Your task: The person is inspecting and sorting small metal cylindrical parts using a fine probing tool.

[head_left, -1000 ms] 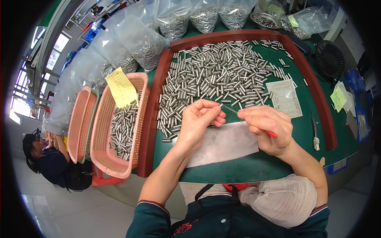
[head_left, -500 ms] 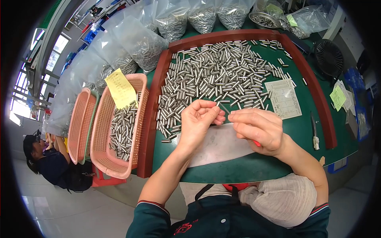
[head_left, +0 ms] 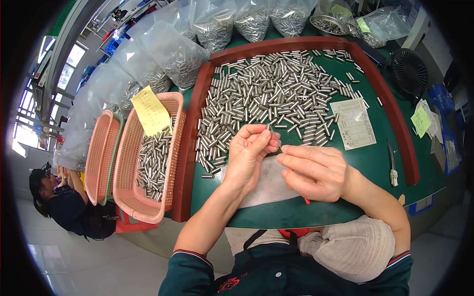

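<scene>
Between thumb and fingertips, my left hand [head_left: 248, 154] pinches a small shiny metal cylinder [head_left: 268, 127], mostly covered by the fingers. My right hand [head_left: 316, 173] is closed round a slim tool with a red handle [head_left: 307, 201], whose end peeks out below the palm. The tool's thin grey shaft [head_left: 279, 143] runs from the right fingertips up to the left fingertips; where its tip meets the cylinder is too small to make out. Beneath both hands lies a whitish sheet [head_left: 269, 185]. Just beyond them spreads a heap of loose metal cylinders [head_left: 266, 89] on the green tabletop [head_left: 207, 190].
A dark red wooden frame [head_left: 186, 163] borders the heap. Left of it stand a pink basket [head_left: 143, 213] of cylinders with a yellow note [head_left: 150, 111]. Clear bags [head_left: 180, 59] line the back. A printed paper [head_left: 353, 123], tweezers [head_left: 391, 160] and a fan [head_left: 409, 69] are right. A person [head_left: 69, 202] sits far left.
My right hand has shifted slightly left and down, and the red handle end now shows lower. The shaft stands steeper. My left hand has moved only a little, still pinching the cylinder.
</scene>
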Demonstrator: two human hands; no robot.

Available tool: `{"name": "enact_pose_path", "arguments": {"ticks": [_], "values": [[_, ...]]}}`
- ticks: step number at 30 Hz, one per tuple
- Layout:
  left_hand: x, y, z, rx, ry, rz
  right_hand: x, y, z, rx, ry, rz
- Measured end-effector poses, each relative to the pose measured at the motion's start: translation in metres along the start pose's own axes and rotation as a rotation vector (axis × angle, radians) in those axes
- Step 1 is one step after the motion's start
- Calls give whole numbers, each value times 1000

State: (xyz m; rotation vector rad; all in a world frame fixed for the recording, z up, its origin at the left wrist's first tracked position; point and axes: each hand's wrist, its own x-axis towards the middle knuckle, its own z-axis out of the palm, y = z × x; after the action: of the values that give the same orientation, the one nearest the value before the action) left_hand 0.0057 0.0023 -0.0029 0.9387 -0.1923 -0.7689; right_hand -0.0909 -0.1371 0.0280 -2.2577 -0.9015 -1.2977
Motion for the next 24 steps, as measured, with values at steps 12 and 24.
{"name": "enact_pose_path", "arguments": {"ticks": [12,24], "values": [[0,8,0,-72,-75,297,6,-7,5,32,-68,-62],[2,13,-4,32,-29,292,13,-7,-14,123,70,128]]}}
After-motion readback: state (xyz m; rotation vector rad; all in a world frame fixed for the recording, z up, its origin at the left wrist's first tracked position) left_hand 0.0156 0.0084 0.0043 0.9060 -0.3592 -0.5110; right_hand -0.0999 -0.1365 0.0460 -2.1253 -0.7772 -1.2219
